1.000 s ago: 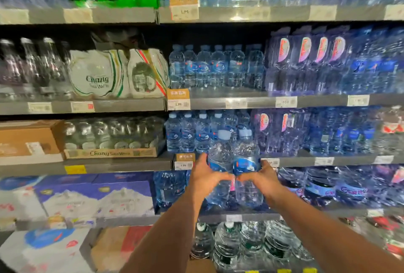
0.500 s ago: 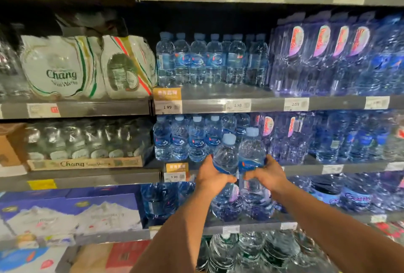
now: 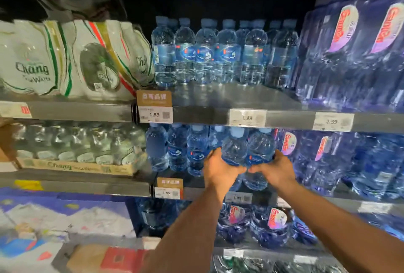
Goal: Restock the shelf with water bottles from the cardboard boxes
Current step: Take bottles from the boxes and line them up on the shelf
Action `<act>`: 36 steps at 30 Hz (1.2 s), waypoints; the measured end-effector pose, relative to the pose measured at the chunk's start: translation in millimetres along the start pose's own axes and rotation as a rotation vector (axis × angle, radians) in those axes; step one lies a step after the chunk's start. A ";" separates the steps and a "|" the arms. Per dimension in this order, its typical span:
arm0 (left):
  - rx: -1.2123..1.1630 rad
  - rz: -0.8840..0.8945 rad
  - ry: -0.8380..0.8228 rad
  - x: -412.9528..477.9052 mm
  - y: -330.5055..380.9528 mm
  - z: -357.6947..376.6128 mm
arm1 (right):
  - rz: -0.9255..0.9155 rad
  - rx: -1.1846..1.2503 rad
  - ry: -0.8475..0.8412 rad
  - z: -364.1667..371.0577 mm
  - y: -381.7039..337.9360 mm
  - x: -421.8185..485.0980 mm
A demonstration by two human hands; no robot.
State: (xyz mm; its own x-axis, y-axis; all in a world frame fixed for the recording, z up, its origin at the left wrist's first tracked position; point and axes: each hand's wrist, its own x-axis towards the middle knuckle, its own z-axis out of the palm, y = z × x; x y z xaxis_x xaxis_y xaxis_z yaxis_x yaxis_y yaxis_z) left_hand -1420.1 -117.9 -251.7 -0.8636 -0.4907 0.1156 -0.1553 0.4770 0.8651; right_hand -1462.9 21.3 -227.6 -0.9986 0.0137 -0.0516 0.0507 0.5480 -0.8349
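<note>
Head view: the left hand [image 3: 220,171] curls around one water bottle [image 3: 234,149], and the right hand [image 3: 276,170] curls around a second bottle [image 3: 260,151], thumbs almost meeting. Both bottles are upright and touching side by side at the front of the middle shelf [image 3: 122,188], just right of a row of matching bottles [image 3: 177,150].

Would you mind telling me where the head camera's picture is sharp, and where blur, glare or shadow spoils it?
Head view: sharpest at centre, where the 1.99 tag reads and the held bottles look fairly crisp; the blue packs at right and the printed cartons at lower left are smeared; the bare shelf plate shows soft glare; the top lies in deep shadow.
</note>
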 end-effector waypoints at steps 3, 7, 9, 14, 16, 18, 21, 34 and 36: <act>0.063 0.033 0.012 9.4 8.0 8.7 | -0.016 -0.048 0.060 2.8 0.2 12.4; 0.135 -0.005 0.040 15.6 15.7 22.2 | -0.041 -0.110 0.139 5.5 1.7 20.3; 0.145 -0.049 0.036 16.4 15.8 31.0 | -0.057 -0.135 0.166 7.4 4.5 24.0; 0.132 -0.096 0.058 13.9 7.5 46.7 | -0.109 -0.179 0.187 13.7 14.7 30.7; 0.148 -0.073 0.043 15.8 3.2 47.9 | -0.125 -0.162 0.191 16.4 21.6 30.5; 0.177 -0.053 0.026 18.4 0.9 46.4 | -0.139 -0.105 0.186 21.4 30.3 28.6; 0.213 -0.037 0.034 21.0 -0.8 45.6 | -0.153 -0.018 0.213 33.1 39.6 28.2; -0.429 -0.194 0.238 -8.2 -9.0 70.1 | 0.023 0.534 0.330 62.1 78.7 7.1; -0.454 -0.183 0.218 -10.9 -8.4 73.9 | 0.066 0.719 0.274 66.0 78.1 6.0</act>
State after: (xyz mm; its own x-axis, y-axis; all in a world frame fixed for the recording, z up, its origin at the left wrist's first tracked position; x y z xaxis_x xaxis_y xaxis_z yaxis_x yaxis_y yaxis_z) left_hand -1444.8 -62.7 -296.3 -0.7146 -0.6996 -0.0003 -0.0293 0.0295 0.9991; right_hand -1463.8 9.0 -329.3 -0.9569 0.2852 -0.0542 0.0151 -0.1376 -0.9904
